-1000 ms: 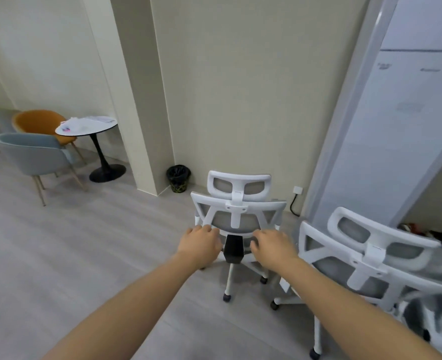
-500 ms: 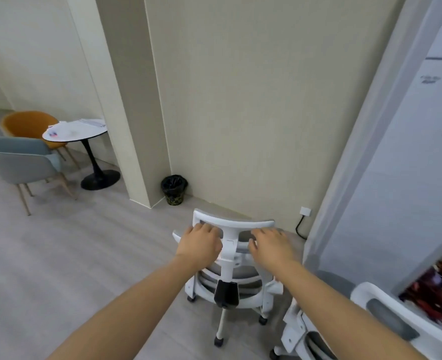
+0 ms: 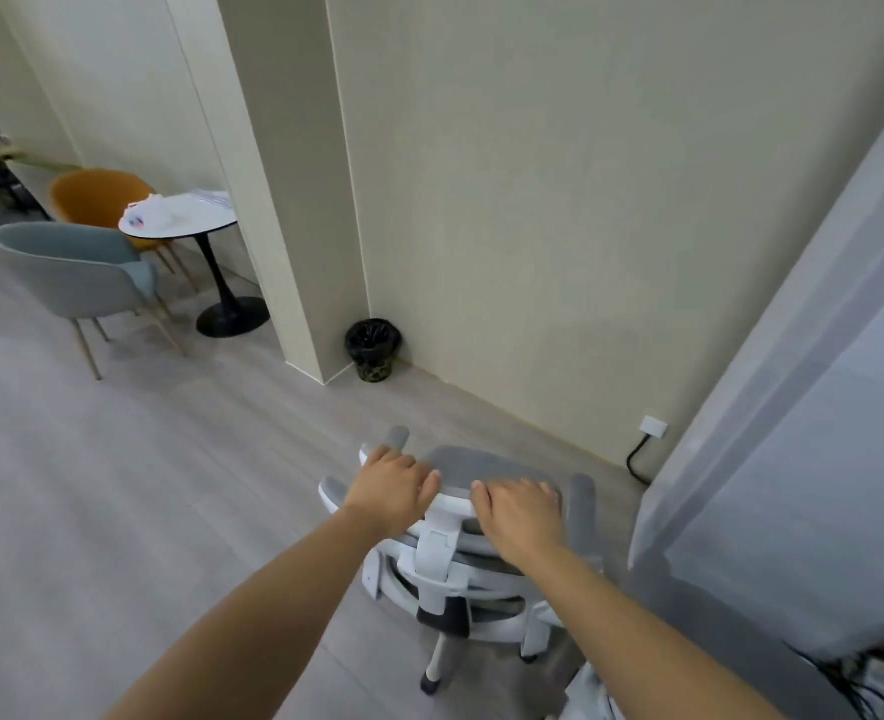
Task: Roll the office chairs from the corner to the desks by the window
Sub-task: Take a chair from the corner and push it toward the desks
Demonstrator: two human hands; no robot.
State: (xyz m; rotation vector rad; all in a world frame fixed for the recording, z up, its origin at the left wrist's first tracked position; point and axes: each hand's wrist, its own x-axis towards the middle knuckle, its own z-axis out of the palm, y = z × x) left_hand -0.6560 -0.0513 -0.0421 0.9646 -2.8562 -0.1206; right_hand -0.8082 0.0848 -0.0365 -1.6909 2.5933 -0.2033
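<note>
A white-framed office chair [image 3: 442, 563] with grey mesh seat and armrests stands on the floor just below me, seen from behind and above. My left hand [image 3: 390, 488] grips the left side of its top rail. My right hand [image 3: 515, 511] grips the right side of the same rail. A corner of a second white chair [image 3: 588, 693] shows at the bottom edge, mostly cut off.
A beige wall with a pillar [image 3: 294, 189] rises ahead, a black waste bin [image 3: 373, 349] at its foot. Left stand a round white table [image 3: 180, 220], a grey-blue chair [image 3: 76, 272] and an orange chair [image 3: 99, 194]. A grey-white panel [image 3: 803, 407] closes the right side, wall socket [image 3: 653, 426] beside it.
The view has closed in on the chair and tilted down over it. The second chair has slid almost out of view at the bottom right. Both hands stay on the chair's back.
</note>
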